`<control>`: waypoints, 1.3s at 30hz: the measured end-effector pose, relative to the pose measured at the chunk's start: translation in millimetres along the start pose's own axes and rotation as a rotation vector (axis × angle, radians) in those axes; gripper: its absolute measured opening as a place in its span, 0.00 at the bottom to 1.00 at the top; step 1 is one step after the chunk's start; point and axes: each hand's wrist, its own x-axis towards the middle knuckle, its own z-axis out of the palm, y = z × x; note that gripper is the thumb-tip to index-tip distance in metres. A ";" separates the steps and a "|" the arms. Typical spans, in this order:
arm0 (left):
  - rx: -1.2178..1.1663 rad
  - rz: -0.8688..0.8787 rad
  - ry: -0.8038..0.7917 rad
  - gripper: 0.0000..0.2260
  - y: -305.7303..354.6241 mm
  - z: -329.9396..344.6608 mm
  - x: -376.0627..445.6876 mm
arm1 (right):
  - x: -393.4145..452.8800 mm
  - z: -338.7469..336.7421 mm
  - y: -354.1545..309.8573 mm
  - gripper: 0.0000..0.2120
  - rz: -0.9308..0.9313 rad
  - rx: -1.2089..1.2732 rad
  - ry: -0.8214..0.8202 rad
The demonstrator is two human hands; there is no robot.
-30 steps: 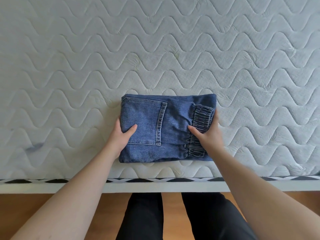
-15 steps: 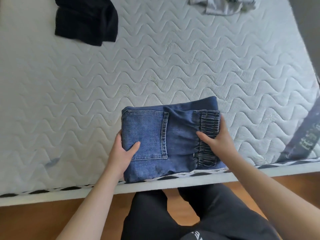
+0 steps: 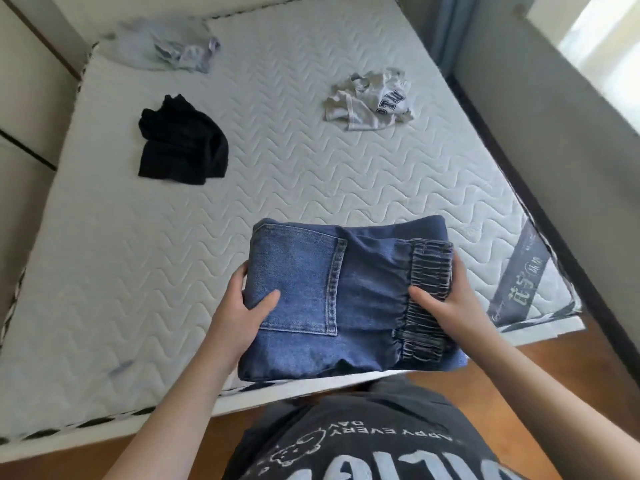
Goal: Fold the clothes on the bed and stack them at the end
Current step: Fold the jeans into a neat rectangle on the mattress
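Folded jeans (image 3: 343, 303) are being held in both hands at the near edge of the bed (image 3: 294, 181).

Head view: the left hand (image 3: 239, 320) is gripping the left side of the denim bundle, thumb lying on top over the back pocket and the fingers (image 3: 239, 277) curling around the edge; the right hand (image 3: 450, 306) is gripping the right side, thumb pressing on the gathered elastic waistband, its other digits wrapping the far side, mostly hidden. The bundle is overhanging the mattress's near edge; whether it is touching the mattress cannot be told. Farther up the bed, a crumpled black garment (image 3: 183, 143) is lying to the left, a white printed shirt (image 3: 374, 98) to the right, and a pale blue garment (image 3: 166, 46) near the far left corner, all well apart.
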 end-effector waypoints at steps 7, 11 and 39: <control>-0.014 0.133 -0.096 0.24 20.8 -12.9 -21.8 | -75.5 -7.8 -37.1 0.37 -0.033 0.035 0.175; 0.007 0.197 -0.186 0.24 23.4 -19.6 -40.0 | -139.3 -4.5 -44.2 0.37 0.004 0.044 0.297; 0.240 0.372 -0.958 0.24 86.0 291.0 -261.0 | -471.3 -212.7 90.1 0.35 0.217 0.166 0.985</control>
